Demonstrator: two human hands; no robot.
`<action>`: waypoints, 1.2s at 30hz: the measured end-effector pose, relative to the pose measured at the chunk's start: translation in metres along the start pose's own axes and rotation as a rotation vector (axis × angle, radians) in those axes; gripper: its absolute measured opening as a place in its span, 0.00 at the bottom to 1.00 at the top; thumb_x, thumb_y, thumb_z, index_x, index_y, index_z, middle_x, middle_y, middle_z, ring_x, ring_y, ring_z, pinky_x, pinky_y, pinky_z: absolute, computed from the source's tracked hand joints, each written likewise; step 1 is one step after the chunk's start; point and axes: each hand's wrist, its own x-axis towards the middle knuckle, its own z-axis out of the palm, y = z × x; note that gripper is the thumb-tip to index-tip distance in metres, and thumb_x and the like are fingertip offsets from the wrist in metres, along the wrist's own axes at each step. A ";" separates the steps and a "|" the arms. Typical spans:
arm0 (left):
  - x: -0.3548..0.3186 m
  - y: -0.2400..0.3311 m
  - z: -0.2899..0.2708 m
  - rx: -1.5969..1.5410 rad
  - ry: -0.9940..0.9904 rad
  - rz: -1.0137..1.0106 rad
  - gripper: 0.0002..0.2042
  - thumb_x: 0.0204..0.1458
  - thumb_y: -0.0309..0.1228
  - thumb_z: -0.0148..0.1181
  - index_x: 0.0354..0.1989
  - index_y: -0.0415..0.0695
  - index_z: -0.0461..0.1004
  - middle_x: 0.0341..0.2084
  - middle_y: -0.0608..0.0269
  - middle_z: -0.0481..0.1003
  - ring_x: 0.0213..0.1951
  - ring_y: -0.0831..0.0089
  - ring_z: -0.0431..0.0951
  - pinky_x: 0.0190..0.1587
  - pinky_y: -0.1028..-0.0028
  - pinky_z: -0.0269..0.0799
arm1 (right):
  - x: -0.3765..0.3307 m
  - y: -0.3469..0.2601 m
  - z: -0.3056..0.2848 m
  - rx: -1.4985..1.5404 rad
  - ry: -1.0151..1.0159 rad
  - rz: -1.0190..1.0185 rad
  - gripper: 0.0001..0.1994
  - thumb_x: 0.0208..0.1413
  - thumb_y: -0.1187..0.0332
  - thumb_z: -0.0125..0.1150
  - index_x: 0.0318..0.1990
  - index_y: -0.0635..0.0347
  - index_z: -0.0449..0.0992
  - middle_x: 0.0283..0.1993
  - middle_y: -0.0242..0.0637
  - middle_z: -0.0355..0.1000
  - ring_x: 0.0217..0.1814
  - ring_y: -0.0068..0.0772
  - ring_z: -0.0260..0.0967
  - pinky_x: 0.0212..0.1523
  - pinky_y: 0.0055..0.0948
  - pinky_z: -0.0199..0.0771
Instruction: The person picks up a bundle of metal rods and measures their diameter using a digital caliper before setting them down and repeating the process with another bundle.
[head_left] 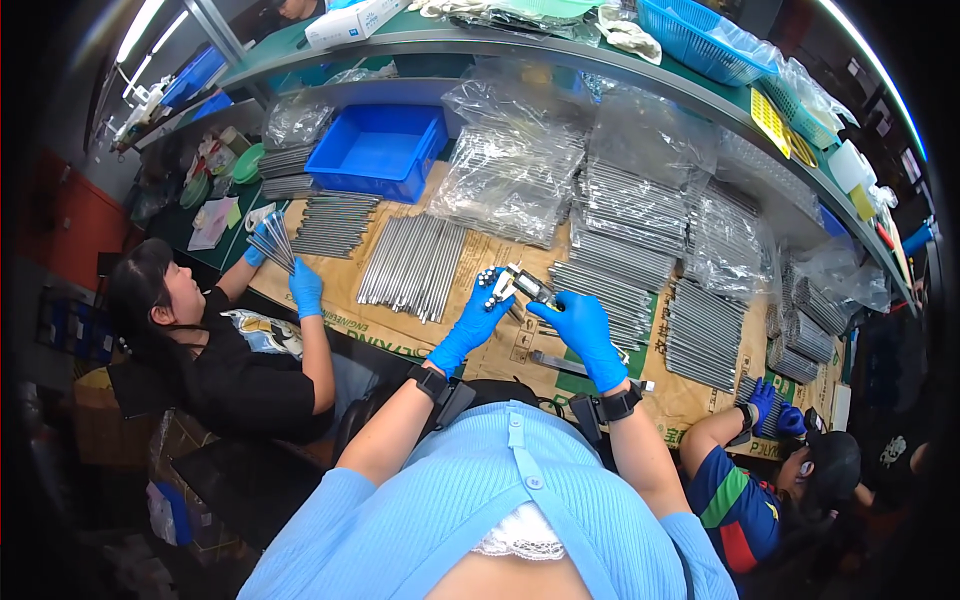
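My left hand [478, 318], in a blue glove, is closed around a small bundle of metal rods [489, 279], whose round ends face up. In my gloved right hand [584, 326] is a digital caliper [534, 289]. The caliper's jaws reach over to the rod ends by my left fingers; whether they touch a rod is too small to tell. Beyond my left hand lies a row of bright metal rods [411, 268]. More rods [610, 300] lie side by side just past my right hand.
Brown paper [340, 290] covers the bench. Farther back stand a blue bin [375, 150] and plastic-wrapped rod stacks [515, 180], below a shelf [480, 45]. A person [230, 340] at left holds several rods; another [770, 490] works at right. Another rod row [704, 335] lies rightward.
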 end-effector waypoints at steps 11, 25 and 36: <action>-0.017 0.030 -0.021 -0.054 -0.198 0.063 0.20 0.54 0.26 0.52 0.57 0.46 0.65 0.58 0.56 0.56 0.59 0.63 0.59 0.59 0.70 0.55 | -0.002 0.002 -0.071 -0.169 0.003 -0.039 0.30 0.41 0.37 0.59 0.21 0.61 0.76 0.14 0.42 0.67 0.17 0.41 0.68 0.19 0.35 0.65; -0.010 0.025 0.001 0.033 -0.104 0.012 0.19 0.54 0.26 0.51 0.56 0.45 0.67 0.56 0.55 0.58 0.56 0.63 0.62 0.58 0.69 0.58 | 0.015 -0.005 -0.021 -0.144 0.086 -0.107 0.25 0.45 0.42 0.59 0.27 0.59 0.77 0.18 0.44 0.70 0.22 0.44 0.71 0.21 0.37 0.68; -0.006 0.000 0.005 -0.207 0.054 -0.049 0.26 0.54 0.25 0.54 0.61 0.41 0.54 0.55 0.56 0.61 0.56 0.66 0.62 0.58 0.72 0.58 | -0.014 -0.005 0.007 0.015 0.060 -0.075 0.27 0.44 0.42 0.61 0.23 0.63 0.76 0.17 0.45 0.69 0.19 0.43 0.69 0.20 0.34 0.66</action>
